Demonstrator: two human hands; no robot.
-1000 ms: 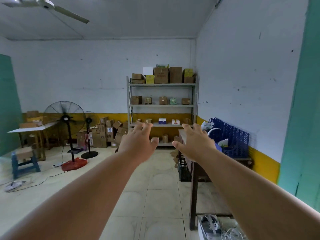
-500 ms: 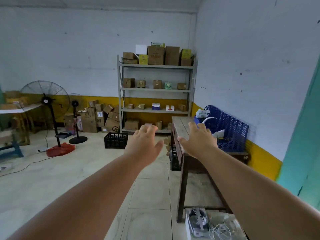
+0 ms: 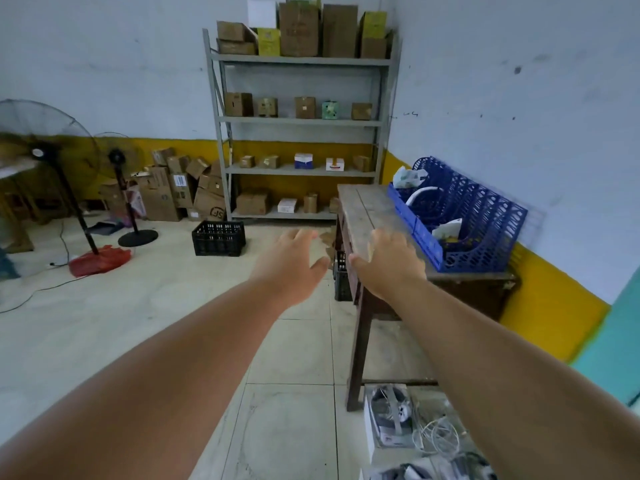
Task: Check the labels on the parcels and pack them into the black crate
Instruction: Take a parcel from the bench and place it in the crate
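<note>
A black plastic crate [image 3: 219, 238] stands on the tiled floor in front of a grey metal shelf rack [image 3: 301, 121]. Cardboard parcels fill the rack, with a large brown box [image 3: 299, 29] on top and small boxes on the lower shelves. Both my arms reach forward, far from the rack. My left hand [image 3: 291, 265] hovers over the floor with fingers spread and holds nothing. My right hand [image 3: 389, 263] is spread too, above the near end of a wooden table [image 3: 363, 209], and is empty.
Blue plastic trays [image 3: 460, 216] sit on the table against the right wall. A second black crate [image 3: 341, 278] shows under the table. Loose cartons [image 3: 180, 188] pile up left of the rack. Two standing fans [image 3: 52, 157] and cables occupy the left floor. Cables and devices [image 3: 408, 431] lie near my feet.
The view has tilted down and moved closer to the rack and table. The black crate came into sight from behind my left hand. Both hands stay open and outstretched.
</note>
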